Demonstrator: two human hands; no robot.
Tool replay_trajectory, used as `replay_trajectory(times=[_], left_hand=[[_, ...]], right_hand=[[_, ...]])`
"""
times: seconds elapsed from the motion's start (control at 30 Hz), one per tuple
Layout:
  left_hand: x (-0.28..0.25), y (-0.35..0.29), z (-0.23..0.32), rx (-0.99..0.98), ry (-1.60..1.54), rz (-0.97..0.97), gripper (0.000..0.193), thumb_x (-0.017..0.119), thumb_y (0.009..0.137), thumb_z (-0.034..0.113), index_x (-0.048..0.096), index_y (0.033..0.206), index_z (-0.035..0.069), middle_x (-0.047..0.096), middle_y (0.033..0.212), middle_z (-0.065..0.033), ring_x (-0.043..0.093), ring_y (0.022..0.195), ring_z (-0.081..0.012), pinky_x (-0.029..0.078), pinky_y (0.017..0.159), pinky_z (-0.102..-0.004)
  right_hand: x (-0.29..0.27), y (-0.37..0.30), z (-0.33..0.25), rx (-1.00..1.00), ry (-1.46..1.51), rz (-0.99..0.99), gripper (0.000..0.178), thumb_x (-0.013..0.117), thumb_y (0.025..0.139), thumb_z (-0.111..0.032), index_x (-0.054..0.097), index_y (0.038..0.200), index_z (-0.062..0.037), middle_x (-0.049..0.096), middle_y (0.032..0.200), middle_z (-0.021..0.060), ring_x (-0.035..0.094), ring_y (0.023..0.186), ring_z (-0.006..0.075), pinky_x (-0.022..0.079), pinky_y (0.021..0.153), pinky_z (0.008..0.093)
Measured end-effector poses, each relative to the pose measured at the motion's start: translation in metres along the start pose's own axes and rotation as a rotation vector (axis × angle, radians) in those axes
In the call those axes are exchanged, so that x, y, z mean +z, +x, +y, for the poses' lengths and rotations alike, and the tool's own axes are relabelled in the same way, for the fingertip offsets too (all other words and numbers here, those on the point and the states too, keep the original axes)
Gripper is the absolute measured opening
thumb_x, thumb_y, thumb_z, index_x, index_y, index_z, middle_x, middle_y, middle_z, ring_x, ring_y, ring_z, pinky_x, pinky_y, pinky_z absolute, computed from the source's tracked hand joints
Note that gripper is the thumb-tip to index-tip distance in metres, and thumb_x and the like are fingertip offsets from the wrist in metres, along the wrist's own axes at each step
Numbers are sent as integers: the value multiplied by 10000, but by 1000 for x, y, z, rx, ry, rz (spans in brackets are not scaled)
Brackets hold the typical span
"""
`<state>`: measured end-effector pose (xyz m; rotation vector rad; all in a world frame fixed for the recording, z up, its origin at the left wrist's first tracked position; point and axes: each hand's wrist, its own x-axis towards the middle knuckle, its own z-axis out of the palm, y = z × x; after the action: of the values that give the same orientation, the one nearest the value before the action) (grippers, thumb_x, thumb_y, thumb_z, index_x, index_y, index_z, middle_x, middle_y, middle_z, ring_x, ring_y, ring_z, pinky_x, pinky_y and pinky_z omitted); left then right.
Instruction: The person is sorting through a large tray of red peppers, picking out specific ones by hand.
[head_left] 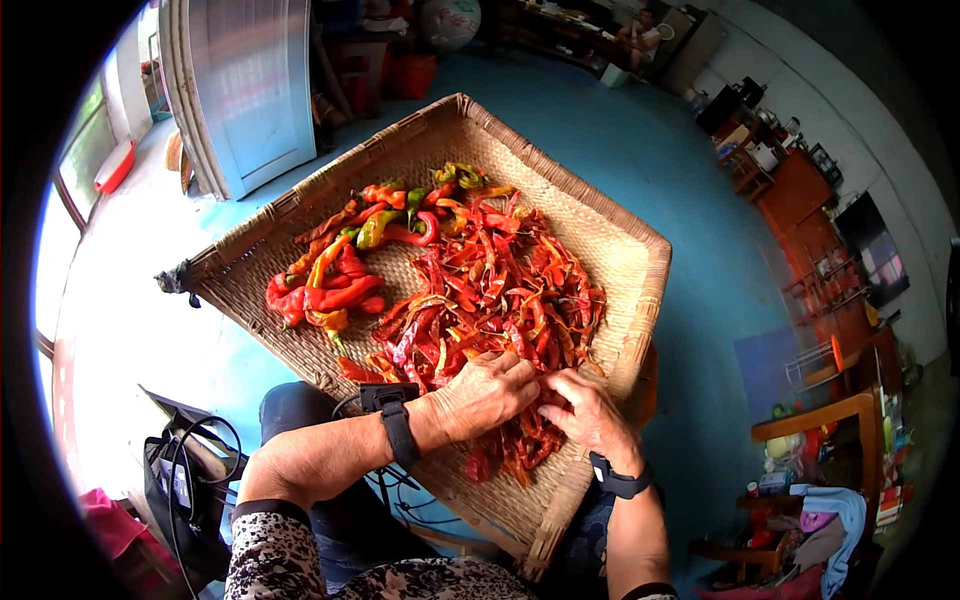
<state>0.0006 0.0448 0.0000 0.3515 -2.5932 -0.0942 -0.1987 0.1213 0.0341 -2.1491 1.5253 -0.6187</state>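
Note:
A large square woven basket tray rests across my lap, turned cornerwise. On it lies a big heap of dried red chili peppers, wrinkled and thin. Fresher, plumper peppers, red with some green and orange, form a separate group at the left. My left hand is closed over the near part of the heap, its fingers bent down on a dried chili. Right beside it, my right hand pinches at the chilies with thumb and fingers. The fingertips nearly meet, and the hands partly hide what lies between them.
Blue floor surrounds the tray. At the left stand a pale door panel and a black bag with a cable. To the right, a wooden chair bears clothes and bags. Another person sits at the far back.

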Motion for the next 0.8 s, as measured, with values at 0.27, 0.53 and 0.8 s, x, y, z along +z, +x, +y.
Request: replay_trajectory(times=[0.27,0.53,0.8], left_hand=[[11,-3,1,-54,104,-153,235,639,720,191,615,928,84,522,949,-73,542,969,-236,486,759,-335],[5,1,2,-49,5,-108,220,622,749,185,603,941,80,530,916,-63,563,925,-230,497,749,-337],[3,2,1,-38,15,-18,256,608,753,177,602,979,56,529,872,-53,580,852,-220,500,686,-340]], right_hand=[[3,-3,3,36,8,-123,278,715,812,-143,566,960,39,588,890,185,590,770,372,471,675,422],[4,-4,0,89,-26,-126,254,694,831,-152,504,800,14,577,726,222,579,689,429,446,587,453],[4,-2,-1,58,51,44,133,656,834,-83,553,843,0,596,748,196,580,652,387,465,576,408]])
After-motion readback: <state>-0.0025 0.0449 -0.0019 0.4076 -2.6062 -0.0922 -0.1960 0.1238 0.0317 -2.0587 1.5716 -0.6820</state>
